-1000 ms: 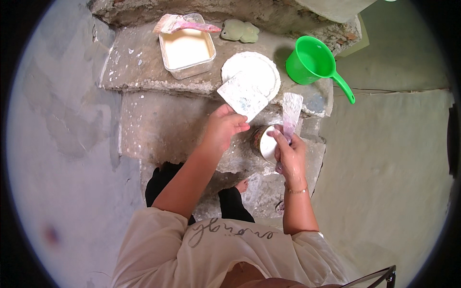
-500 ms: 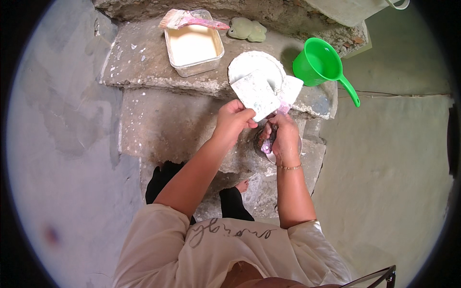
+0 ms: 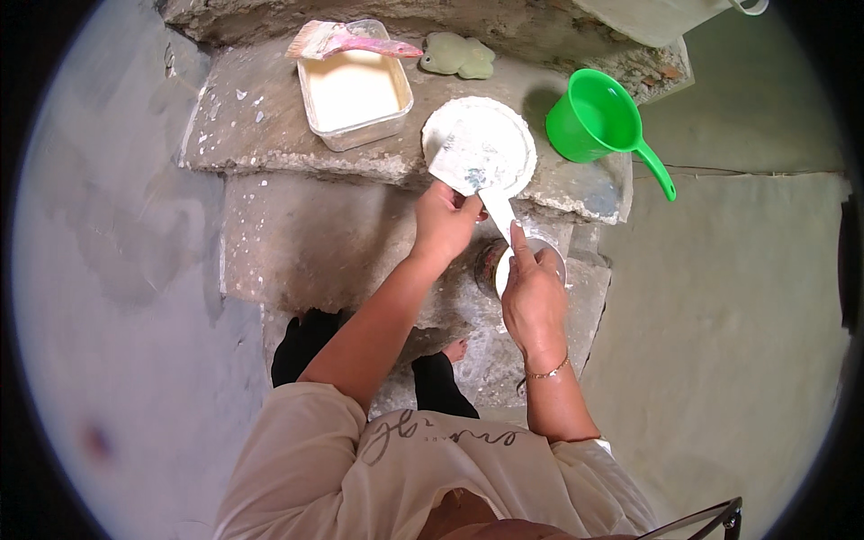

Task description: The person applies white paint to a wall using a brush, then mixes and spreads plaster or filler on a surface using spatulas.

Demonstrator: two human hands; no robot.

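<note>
My left hand [image 3: 447,220] pinches the near edge of a flat, white-smeared plate [image 3: 462,162], tilted over a round container of white paste [image 3: 508,126] on the upper step. Closed round its mostly hidden handle, my right hand [image 3: 535,301] grips a putty knife. The index finger lies along the knife's white-coated blade [image 3: 498,214], and the blade's far end meets the plate's near edge. Just behind my right hand, on the lower step, a round tub [image 3: 551,254] with white inside is partly covered.
A clear box of cream liquid [image 3: 355,94] stands at far left with a paintbrush [image 3: 355,42] across its rim. Beside it lies a pale green animal-shaped object [image 3: 457,56]. A green dipper [image 3: 598,117] stands at right, its handle jutting over the edge of the rough concrete steps [image 3: 315,225].
My right hand has turned over, swinging the knife's blade left from beyond the plate to its near edge. The plate has shifted slightly left and tilted in my left hand.
</note>
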